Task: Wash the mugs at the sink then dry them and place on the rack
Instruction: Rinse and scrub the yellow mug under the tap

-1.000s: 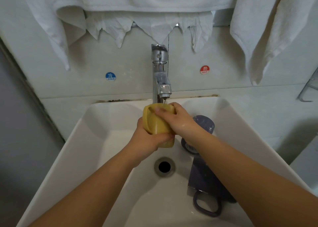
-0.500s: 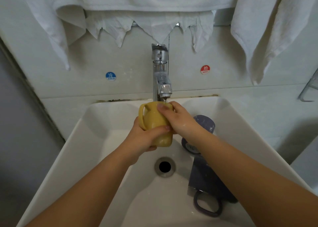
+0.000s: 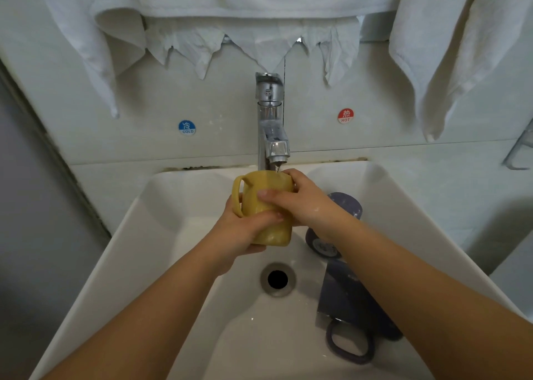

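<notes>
Two hands on yellow mug (image 3: 266,206) under tap (image 3: 274,137), above sink (image 3: 178,235). Our left hand (image 3: 245,232) clasped body, right hand (image 3: 300,203) wrapped rim. Handle at 9 o'clock. We judged: keep turning mug under stream, firm wet hold. Purple mugs (image 3: 346,264) waited at 4 o'clock.

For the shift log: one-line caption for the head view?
Both hands, left hand and right hand, hold yellow mug under running faucet; two dark mugs in sink.
</notes>
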